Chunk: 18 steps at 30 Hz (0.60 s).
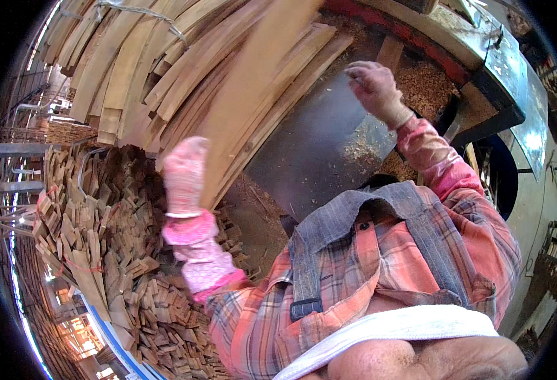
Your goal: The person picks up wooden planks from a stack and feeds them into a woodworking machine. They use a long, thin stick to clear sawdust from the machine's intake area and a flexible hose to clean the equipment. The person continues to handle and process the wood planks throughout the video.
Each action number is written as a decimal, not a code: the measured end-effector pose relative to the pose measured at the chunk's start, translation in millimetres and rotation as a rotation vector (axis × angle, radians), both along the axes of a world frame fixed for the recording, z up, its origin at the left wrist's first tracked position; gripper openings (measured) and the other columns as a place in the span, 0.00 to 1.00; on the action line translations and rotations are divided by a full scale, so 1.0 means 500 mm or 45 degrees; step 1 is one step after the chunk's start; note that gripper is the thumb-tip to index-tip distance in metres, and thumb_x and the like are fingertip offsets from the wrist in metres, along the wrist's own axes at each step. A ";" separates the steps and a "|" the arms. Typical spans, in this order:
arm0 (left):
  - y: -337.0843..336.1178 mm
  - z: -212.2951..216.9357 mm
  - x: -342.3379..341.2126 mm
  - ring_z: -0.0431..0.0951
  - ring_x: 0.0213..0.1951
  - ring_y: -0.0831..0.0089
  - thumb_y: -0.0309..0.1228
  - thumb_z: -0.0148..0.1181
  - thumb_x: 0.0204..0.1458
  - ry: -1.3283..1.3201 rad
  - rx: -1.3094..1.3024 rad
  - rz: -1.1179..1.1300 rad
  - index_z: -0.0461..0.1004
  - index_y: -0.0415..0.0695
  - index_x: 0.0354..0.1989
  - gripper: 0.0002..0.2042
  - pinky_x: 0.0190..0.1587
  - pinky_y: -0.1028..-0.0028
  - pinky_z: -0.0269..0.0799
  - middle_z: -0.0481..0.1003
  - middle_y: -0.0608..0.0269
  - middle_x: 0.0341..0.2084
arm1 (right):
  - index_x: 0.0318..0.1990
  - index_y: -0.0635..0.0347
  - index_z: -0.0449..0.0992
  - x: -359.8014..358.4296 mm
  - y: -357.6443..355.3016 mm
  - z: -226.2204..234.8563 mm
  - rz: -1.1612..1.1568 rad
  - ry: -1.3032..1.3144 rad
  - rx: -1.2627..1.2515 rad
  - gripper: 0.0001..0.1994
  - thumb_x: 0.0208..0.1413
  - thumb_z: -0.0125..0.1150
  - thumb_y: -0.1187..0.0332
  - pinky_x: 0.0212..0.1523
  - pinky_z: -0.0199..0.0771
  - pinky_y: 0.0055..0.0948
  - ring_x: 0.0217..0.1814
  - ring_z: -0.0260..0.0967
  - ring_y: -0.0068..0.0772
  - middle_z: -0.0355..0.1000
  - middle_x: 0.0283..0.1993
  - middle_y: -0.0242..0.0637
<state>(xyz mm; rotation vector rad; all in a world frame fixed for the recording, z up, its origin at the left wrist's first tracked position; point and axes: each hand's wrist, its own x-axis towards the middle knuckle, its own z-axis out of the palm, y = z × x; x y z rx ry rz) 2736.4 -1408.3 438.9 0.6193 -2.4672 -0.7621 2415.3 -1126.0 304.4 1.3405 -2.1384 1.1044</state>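
A gloved left hand [185,172] grips a long wooden slat [253,95] lying across the metal worktop [320,142] — the gloved right hand [375,88], fingers curled, hovers above that worktop's sawdust-strewn far side.

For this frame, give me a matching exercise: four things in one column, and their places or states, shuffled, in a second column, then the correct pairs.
Things:
1. left hand
2. right hand
3. pile of short wood offcuts
4. sawdust

Places or states:
A. heaped at the person's left, below the long slats
B. in a pink glove, gripping the near end of a long wooden slat
C. scattered on the machine bed beyond the grey metal plate
D. raised above the grey metal plate, in a dusty glove

Pairs: 1-B, 2-D, 3-A, 4-C
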 end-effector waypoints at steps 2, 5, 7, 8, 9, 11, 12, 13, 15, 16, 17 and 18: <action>0.048 -0.075 -0.023 0.81 0.39 0.75 0.27 0.61 0.61 -0.155 0.213 0.043 0.82 0.37 0.43 0.08 0.46 0.72 0.77 0.83 0.62 0.35 | 0.41 0.56 0.80 0.060 -0.014 0.032 0.120 0.070 -0.033 0.09 0.51 0.64 0.71 0.52 0.75 0.43 0.52 0.75 0.47 0.78 0.48 0.39; 0.067 -0.226 -0.027 0.77 0.34 0.80 0.31 0.62 0.59 -0.218 0.728 0.129 0.83 0.37 0.42 0.10 0.41 0.75 0.74 0.82 0.67 0.31 | 0.40 0.55 0.78 0.120 -0.050 0.059 0.449 0.068 0.043 0.11 0.45 0.66 0.71 0.50 0.76 0.46 0.51 0.75 0.47 0.78 0.48 0.39; 0.071 -0.294 -0.004 0.75 0.32 0.78 0.37 0.63 0.58 -0.403 0.456 0.065 0.82 0.37 0.39 0.13 0.36 0.69 0.73 0.80 0.62 0.26 | 0.42 0.56 0.78 0.176 -0.099 0.046 0.414 0.123 0.161 0.16 0.43 0.67 0.66 0.55 0.73 0.49 0.55 0.74 0.47 0.77 0.50 0.39; 0.071 -0.333 0.020 0.76 0.31 0.76 0.38 0.63 0.58 -0.446 0.243 -0.047 0.82 0.37 0.38 0.14 0.35 0.67 0.73 0.80 0.59 0.26 | 0.43 0.56 0.78 0.190 -0.118 0.027 0.456 0.139 0.168 0.17 0.44 0.67 0.64 0.56 0.72 0.50 0.55 0.74 0.47 0.77 0.51 0.39; 0.091 -0.301 0.020 0.78 0.32 0.68 0.43 0.62 0.57 -0.590 -0.072 -0.122 0.82 0.38 0.35 0.17 0.36 0.63 0.73 0.80 0.54 0.26 | 0.44 0.56 0.78 0.192 -0.160 0.015 0.515 0.188 0.149 0.18 0.44 0.67 0.63 0.57 0.72 0.50 0.56 0.73 0.46 0.77 0.52 0.40; 0.127 -0.262 -0.031 0.80 0.35 0.53 0.45 0.58 0.57 -0.688 -0.123 -0.090 0.81 0.41 0.32 0.17 0.38 0.55 0.75 0.80 0.47 0.29 | 0.42 0.56 0.79 0.191 -0.236 -0.023 0.534 0.292 0.043 0.17 0.45 0.66 0.59 0.57 0.71 0.50 0.56 0.73 0.47 0.77 0.53 0.41; 0.137 -0.264 -0.044 0.80 0.39 0.45 0.43 0.55 0.57 -0.654 0.160 0.109 0.80 0.43 0.31 0.15 0.40 0.51 0.75 0.79 0.46 0.32 | 0.37 0.56 0.80 0.179 -0.241 -0.042 0.493 0.313 0.234 0.14 0.48 0.65 0.56 0.54 0.73 0.48 0.52 0.74 0.49 0.78 0.47 0.43; 0.135 -0.286 -0.058 0.79 0.41 0.45 0.43 0.57 0.57 -0.535 -0.143 -0.016 0.80 0.43 0.33 0.15 0.43 0.52 0.75 0.79 0.45 0.33 | 0.32 0.56 0.80 0.150 -0.236 -0.102 0.380 0.098 0.677 0.13 0.49 0.64 0.56 0.49 0.74 0.48 0.46 0.74 0.51 0.77 0.40 0.44; 0.127 -0.226 -0.076 0.78 0.44 0.46 0.44 0.65 0.52 -0.053 -0.388 0.000 0.80 0.44 0.44 0.18 0.48 0.53 0.74 0.78 0.48 0.39 | 0.29 0.58 0.78 0.092 -0.197 -0.213 0.232 0.097 0.188 0.14 0.52 0.63 0.56 0.43 0.72 0.51 0.40 0.72 0.57 0.75 0.34 0.47; 0.096 -0.186 -0.047 0.75 0.53 0.48 0.46 0.65 0.52 -0.212 -0.421 0.035 0.74 0.43 0.56 0.27 0.56 0.54 0.71 0.76 0.48 0.48 | 0.29 0.59 0.76 0.099 -0.192 -0.185 0.224 -0.001 0.376 0.14 0.54 0.62 0.57 0.41 0.71 0.52 0.38 0.71 0.59 0.74 0.33 0.50; 0.073 -0.153 -0.032 0.71 0.58 0.50 0.49 0.67 0.49 -0.263 -0.524 0.178 0.70 0.43 0.61 0.33 0.59 0.52 0.67 0.73 0.49 0.53 | 0.29 0.60 0.76 0.065 -0.190 -0.185 0.267 0.010 0.381 0.15 0.55 0.62 0.56 0.42 0.71 0.52 0.38 0.71 0.60 0.73 0.33 0.51; 0.050 -0.129 -0.004 0.67 0.62 0.52 0.51 0.69 0.46 -0.335 -0.624 0.326 0.65 0.43 0.65 0.40 0.62 0.50 0.63 0.70 0.50 0.58 | 0.28 0.61 0.75 0.041 -0.189 -0.171 0.369 0.045 0.321 0.15 0.55 0.62 0.57 0.41 0.71 0.52 0.38 0.71 0.60 0.73 0.33 0.51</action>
